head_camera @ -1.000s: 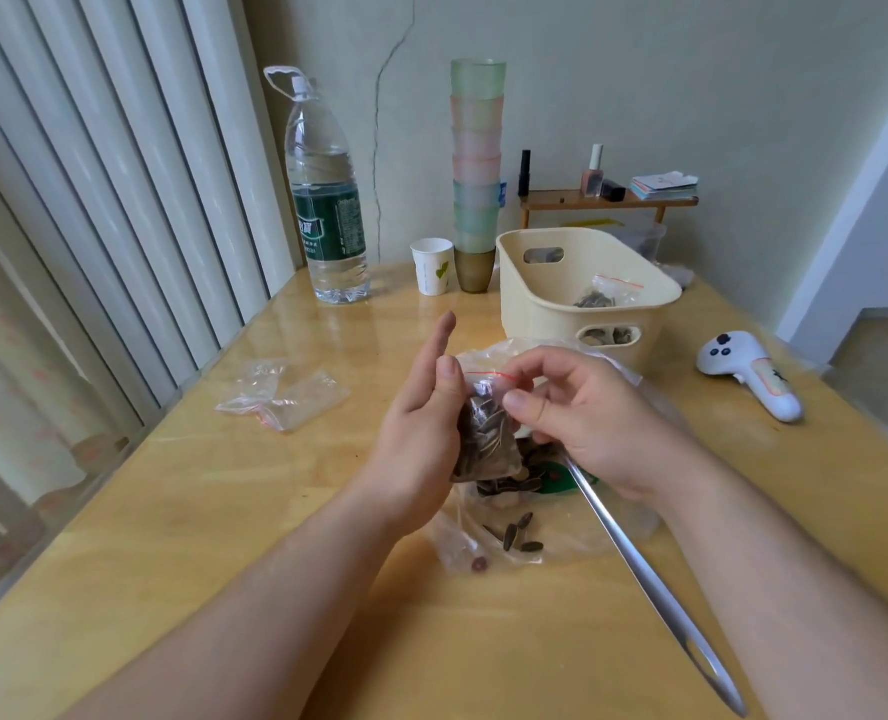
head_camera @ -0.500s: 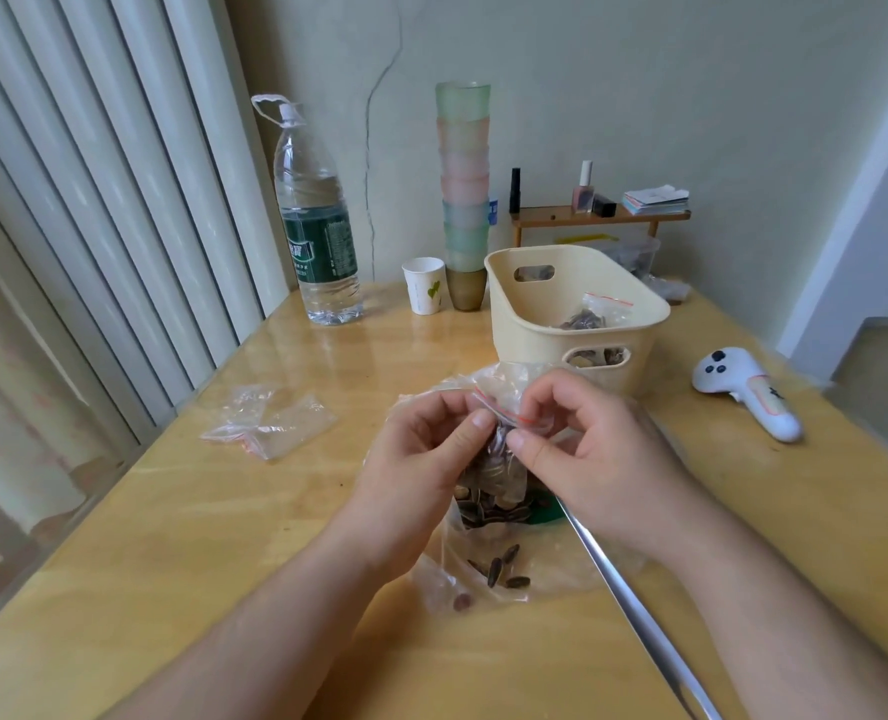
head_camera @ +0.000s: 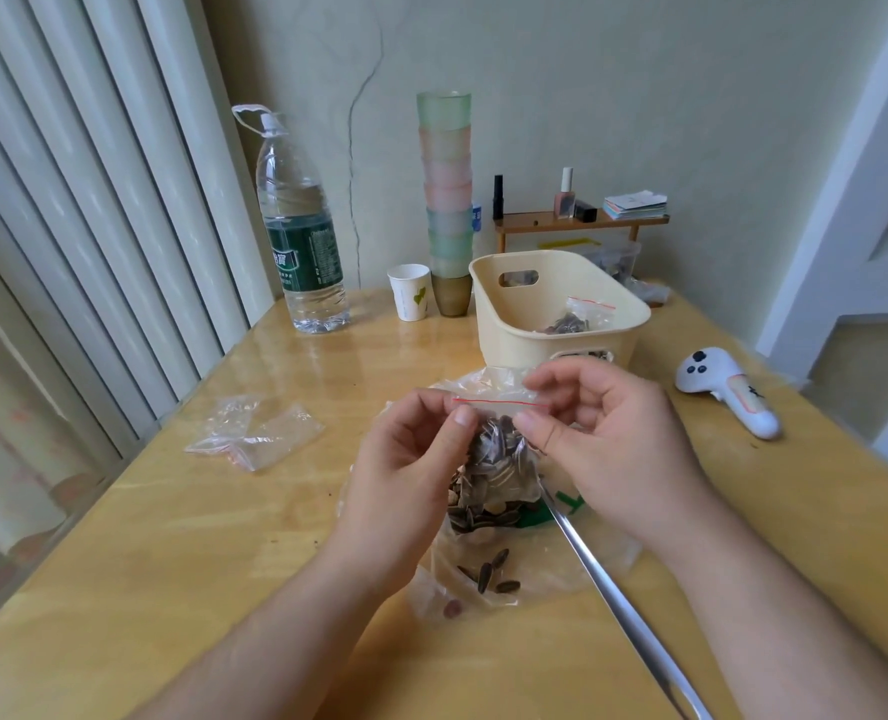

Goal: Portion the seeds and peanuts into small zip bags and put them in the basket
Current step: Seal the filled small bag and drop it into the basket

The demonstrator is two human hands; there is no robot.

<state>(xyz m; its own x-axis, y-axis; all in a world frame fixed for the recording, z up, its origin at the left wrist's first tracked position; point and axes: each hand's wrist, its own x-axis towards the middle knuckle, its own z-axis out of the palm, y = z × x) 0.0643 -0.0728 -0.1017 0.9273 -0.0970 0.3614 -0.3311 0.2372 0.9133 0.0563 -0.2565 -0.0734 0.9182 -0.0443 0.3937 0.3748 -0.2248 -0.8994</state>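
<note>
A: Head view: where is the small zip bag (head_camera: 499,449) against the hands?

B: It hangs between them, above the middle of the wooden table (head_camera: 182,553). The left hand (head_camera: 410,470) pinches the left end of its red-lined top edge, thumb in front; the right hand (head_camera: 603,439) pinches the right end, thumb just under the red line.

A: Which way does it lie?

B: The sealing strip runs level, left to right. The pouch drops down from it, long axis roughly upright, packed with striped sunflower seeds (head_camera: 493,459).

A: And the hands' pose?

B: Both forearms come in from the near edge and meet at the middle. Fingers of each hand are curled, clamped on the bag's top corners, palms partly turned toward each other.

A: What is under it?

B: A larger clear plastic bag (head_camera: 561,558) lies flat on the table with more seeds and a few loose ones near its near end. A long metal handle (head_camera: 623,610) runs out of it toward the near right corner.

A: The basket?

B: The cream basket (head_camera: 514,330) stands just behind the hands and holds a filled zip bag (head_camera: 582,317). Empty zip bags (head_camera: 254,433) lie toward the left edge.
</note>
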